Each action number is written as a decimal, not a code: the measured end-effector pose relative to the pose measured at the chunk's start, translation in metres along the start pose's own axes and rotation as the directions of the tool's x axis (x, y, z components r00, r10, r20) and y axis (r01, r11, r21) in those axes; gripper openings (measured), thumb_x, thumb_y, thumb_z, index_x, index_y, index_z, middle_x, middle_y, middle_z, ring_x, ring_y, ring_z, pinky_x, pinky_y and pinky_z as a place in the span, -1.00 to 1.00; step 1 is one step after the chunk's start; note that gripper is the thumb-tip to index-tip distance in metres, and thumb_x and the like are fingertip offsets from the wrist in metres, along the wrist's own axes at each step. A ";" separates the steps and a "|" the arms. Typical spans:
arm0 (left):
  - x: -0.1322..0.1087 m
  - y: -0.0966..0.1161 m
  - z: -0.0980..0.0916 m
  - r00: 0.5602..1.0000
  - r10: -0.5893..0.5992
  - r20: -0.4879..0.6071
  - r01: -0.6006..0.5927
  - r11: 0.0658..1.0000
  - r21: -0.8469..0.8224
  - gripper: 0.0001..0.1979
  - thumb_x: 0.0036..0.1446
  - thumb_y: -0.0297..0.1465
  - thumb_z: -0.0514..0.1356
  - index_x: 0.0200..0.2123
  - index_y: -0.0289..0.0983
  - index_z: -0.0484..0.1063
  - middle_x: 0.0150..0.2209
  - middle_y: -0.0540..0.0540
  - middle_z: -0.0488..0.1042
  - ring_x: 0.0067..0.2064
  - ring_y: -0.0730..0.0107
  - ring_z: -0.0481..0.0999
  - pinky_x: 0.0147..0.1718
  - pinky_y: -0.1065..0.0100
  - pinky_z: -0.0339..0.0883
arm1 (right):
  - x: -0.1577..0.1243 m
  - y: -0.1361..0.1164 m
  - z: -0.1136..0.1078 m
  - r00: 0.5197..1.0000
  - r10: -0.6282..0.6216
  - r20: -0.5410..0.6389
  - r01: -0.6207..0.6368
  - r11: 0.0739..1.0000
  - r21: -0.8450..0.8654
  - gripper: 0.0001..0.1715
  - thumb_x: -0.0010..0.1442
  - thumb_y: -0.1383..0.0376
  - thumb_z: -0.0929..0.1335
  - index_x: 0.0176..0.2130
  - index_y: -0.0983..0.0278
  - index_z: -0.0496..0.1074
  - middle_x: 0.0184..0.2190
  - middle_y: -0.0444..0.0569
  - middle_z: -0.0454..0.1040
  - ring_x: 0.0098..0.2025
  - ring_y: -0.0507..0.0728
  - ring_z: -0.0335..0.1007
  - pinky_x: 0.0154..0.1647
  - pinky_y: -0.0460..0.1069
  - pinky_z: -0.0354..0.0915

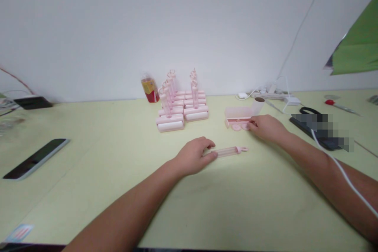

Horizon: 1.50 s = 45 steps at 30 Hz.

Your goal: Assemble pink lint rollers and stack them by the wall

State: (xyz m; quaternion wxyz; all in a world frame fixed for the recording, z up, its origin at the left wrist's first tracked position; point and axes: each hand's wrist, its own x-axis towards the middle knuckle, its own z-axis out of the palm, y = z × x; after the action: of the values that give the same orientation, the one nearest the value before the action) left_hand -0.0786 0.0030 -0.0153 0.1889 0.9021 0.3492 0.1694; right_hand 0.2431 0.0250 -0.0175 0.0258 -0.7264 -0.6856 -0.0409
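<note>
My left hand (pixel 195 156) rests on the pale green table (pixel 88 173) with its fingers curled over one end of a pink handle (pixel 230 151) that lies flat, its ring end pointing right. My right hand (pixel 265 126) reaches forward and pinches small pink round caps (pixel 239 127) lying beside a pink roller cover (pixel 238 115), which sits on the table. Behind them stands a group of several assembled pink lint rollers (pixel 180 106), handles upright.
A small bottle with a red label (pixel 150 88) stands by the wall. A phone (pixel 37 158) lies at left. At right are a power strip with white cables (pixel 276 95), a black object (pixel 313 128), a red-handled tool (pixel 339 106) and green paper (pixel 358 45).
</note>
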 end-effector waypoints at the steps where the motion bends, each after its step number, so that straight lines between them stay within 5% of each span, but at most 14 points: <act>1: 0.000 0.000 0.000 1.000 0.023 0.014 -0.023 0.999 0.027 -0.65 0.20 -0.17 0.17 -0.05 -0.26 0.48 -0.18 -0.14 0.50 -0.24 0.30 0.46 -0.25 0.32 0.30 | -0.001 -0.002 -0.002 1.000 0.001 -0.016 -0.001 1.000 0.004 -0.56 0.30 0.11 0.19 -0.23 0.27 0.56 -0.26 0.14 0.61 -0.26 0.23 0.48 -0.37 -0.01 0.12; 4: 0.001 0.001 0.002 0.996 0.071 0.052 -0.075 0.994 0.083 -0.66 0.18 -0.17 0.20 -0.08 -0.25 0.49 -0.20 -0.15 0.49 -0.20 0.25 0.46 -0.22 0.30 0.31 | -0.010 -0.013 -0.010 0.994 -0.076 -0.077 0.083 0.991 0.100 -0.58 0.30 0.13 0.20 -0.20 0.27 0.55 -0.29 0.11 0.61 -0.29 0.19 0.47 -0.36 -0.02 0.13; 6: 0.002 0.001 0.003 0.995 0.077 0.062 -0.082 0.992 0.093 -0.71 0.21 -0.20 0.17 -0.12 -0.25 0.50 -0.23 -0.14 0.48 -0.21 0.25 0.46 -0.22 0.30 0.30 | -0.018 -0.024 -0.015 0.966 -0.249 -0.069 0.258 0.933 0.252 -0.58 0.31 0.11 0.21 -0.22 0.28 0.54 -0.33 0.07 0.59 -0.32 0.16 0.44 -0.34 -0.03 0.15; 9: 0.003 -0.002 0.002 0.999 0.031 0.037 -0.033 0.998 0.062 -0.75 0.25 -0.24 0.12 -0.15 -0.25 0.49 -0.24 -0.13 0.47 -0.25 0.28 0.45 -0.25 0.31 0.30 | -0.031 -0.042 -0.018 0.847 -0.532 -0.006 0.475 0.751 0.459 -0.58 0.26 0.05 0.29 -0.14 0.29 0.53 -0.31 0.04 0.56 -0.35 0.13 0.40 -0.34 -0.04 0.17; 11: 0.004 -0.006 0.000 1.000 -0.021 -0.005 0.021 0.999 0.026 -0.74 0.26 -0.24 0.11 -0.14 -0.25 0.48 -0.24 -0.13 0.47 -0.26 0.30 0.45 -0.26 0.32 0.30 | -0.037 -0.050 -0.017 0.795 -0.607 0.007 0.526 0.695 0.490 -0.61 0.22 0.05 0.33 -0.17 0.29 0.53 -0.33 0.03 0.54 -0.34 0.13 0.37 -0.34 -0.04 0.16; 14: 0.005 -0.010 -0.004 0.996 -0.068 -0.053 0.069 0.997 0.020 -0.74 0.26 -0.25 0.09 -0.12 -0.25 0.48 -0.24 -0.13 0.47 -0.25 0.28 0.44 -0.25 0.31 0.30 | -0.042 -0.058 -0.011 0.811 -0.585 0.005 0.509 0.711 0.485 -0.68 0.27 0.11 0.30 -0.27 0.29 0.49 -0.40 -0.02 0.51 -0.38 0.11 0.34 -0.36 -0.05 0.11; 18: 0.005 0.001 -0.007 0.998 -0.007 -0.070 0.023 0.973 0.228 -0.74 0.24 -0.26 0.11 -0.14 -0.27 0.48 -0.19 -0.20 0.48 -0.14 0.15 0.43 -0.13 0.18 0.28 | -0.048 -0.069 -0.007 0.842 -0.539 0.006 0.459 0.722 0.518 -0.65 0.29 0.08 0.28 -0.32 0.29 0.45 -0.45 -0.05 0.48 -0.42 0.09 0.32 -0.41 -0.06 0.05; 23: 0.003 0.033 0.003 0.995 0.095 0.022 -0.097 0.928 0.360 -0.74 0.28 -0.26 0.07 -0.11 -0.29 0.42 -0.17 -0.22 0.49 -0.11 0.08 0.45 -0.11 0.12 0.26 | -0.060 -0.089 -0.006 0.830 -0.557 -0.016 0.405 0.584 0.703 -0.54 0.31 0.03 0.26 -0.42 0.31 0.41 -0.52 -0.12 0.42 -0.47 0.04 0.26 -0.43 -0.07 0.04; 29: -0.002 0.035 0.011 0.998 -0.018 0.061 0.000 0.961 0.277 -0.62 0.31 -0.06 -0.03 -0.19 -0.24 0.37 -0.28 -0.14 0.52 -0.31 0.21 0.50 -0.38 0.31 0.23 | -0.059 -0.091 -0.003 0.867 -0.499 -0.005 0.315 0.540 0.781 -0.42 0.24 -0.04 0.30 -0.60 0.29 0.24 -0.67 -0.22 0.12 -0.57 -0.02 0.00 -0.54 -0.07 -0.10; 39: -0.002 0.030 -0.001 0.993 0.041 0.113 -0.037 0.999 -0.039 -0.60 0.25 -0.01 0.06 -0.29 -0.22 0.41 -0.52 0.03 0.40 -0.51 0.46 0.33 -0.50 0.43 0.05 | -0.059 -0.082 -0.008 0.775 -0.627 -0.085 0.389 0.366 0.846 -0.38 0.29 -0.10 0.20 -0.58 0.28 0.19 -0.63 -0.22 0.07 -0.55 -0.02 -0.02 -0.52 -0.09 -0.07; 45: -0.002 0.020 -0.001 0.998 -0.012 -0.059 -0.003 0.969 -0.248 -0.65 0.30 -0.08 0.03 -0.17 -0.25 0.35 -0.46 0.04 0.35 -0.42 0.45 0.30 -0.40 0.42 0.18 | -0.050 -0.074 -0.010 0.899 -0.419 -0.125 0.280 0.334 0.900 -0.41 0.24 -0.08 0.29 -0.58 0.28 0.29 -0.64 -0.16 0.26 -0.55 0.00 0.15 -0.50 -0.08 0.09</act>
State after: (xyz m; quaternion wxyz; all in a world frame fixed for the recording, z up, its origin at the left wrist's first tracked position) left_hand -0.0692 -0.0119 -0.0053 0.2899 0.8650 0.3329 0.2385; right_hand 0.1662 -0.0213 -0.0135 0.3570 -0.4329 -0.7377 0.3754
